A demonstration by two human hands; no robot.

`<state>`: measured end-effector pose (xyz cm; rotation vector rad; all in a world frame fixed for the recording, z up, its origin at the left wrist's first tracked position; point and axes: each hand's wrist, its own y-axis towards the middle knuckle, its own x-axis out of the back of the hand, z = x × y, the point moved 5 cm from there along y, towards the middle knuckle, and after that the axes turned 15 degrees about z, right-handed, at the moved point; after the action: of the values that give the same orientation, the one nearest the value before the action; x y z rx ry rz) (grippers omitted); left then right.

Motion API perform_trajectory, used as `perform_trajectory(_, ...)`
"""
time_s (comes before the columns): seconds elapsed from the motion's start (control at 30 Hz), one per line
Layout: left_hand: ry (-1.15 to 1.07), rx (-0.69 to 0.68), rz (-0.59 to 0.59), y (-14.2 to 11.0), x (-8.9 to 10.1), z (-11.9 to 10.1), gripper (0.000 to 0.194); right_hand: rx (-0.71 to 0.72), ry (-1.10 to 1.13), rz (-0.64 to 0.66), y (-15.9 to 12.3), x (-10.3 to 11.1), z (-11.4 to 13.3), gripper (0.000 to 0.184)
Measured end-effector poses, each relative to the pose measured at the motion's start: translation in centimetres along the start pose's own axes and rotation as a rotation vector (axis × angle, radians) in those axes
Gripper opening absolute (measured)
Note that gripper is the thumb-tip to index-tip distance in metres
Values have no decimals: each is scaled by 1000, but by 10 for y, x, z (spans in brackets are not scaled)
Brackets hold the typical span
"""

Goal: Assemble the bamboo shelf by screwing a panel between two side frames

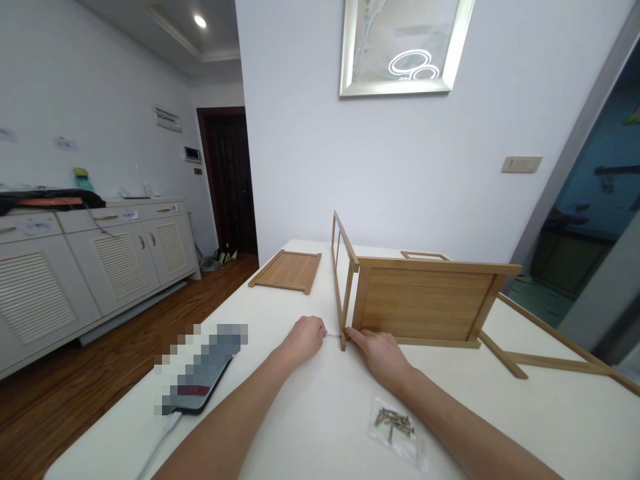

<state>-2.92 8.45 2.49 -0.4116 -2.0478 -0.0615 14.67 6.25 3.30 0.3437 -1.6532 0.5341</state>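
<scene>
My left hand is closed in a pinch around a thin metal rod, most of it hidden in the fingers. The rod's far end meets the lower corner of an upright slatted wooden frame. On the other side of that corner, my right hand has its fingers pressed against the joint, gripping the frame where it meets a wooden panel. This panel stands on its edge on the white table. Its near end is beside the frame.
A clear bag of screws lies by my right forearm. Left of my arms is a phone with a white cable. A flat wooden panel lies at the back left; another wooden frame lies at right. A wall rises behind the table.
</scene>
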Motion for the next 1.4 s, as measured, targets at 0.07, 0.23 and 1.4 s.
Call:
perform_trajectory(0.07, 34, -13, 4, -1, -1, -1, 27, -1, 0, -2, 0, 0, 0, 45)
perform_trajectory(0.23, 88, -42, 12, -5, -1, -5, 28, 2, 2, 0, 0, 0, 0, 46)
perform_trajectory(1.4, -107, -30, 12, -2, 9, 6, 24, 1, 9, 21, -2, 3, 2, 46)
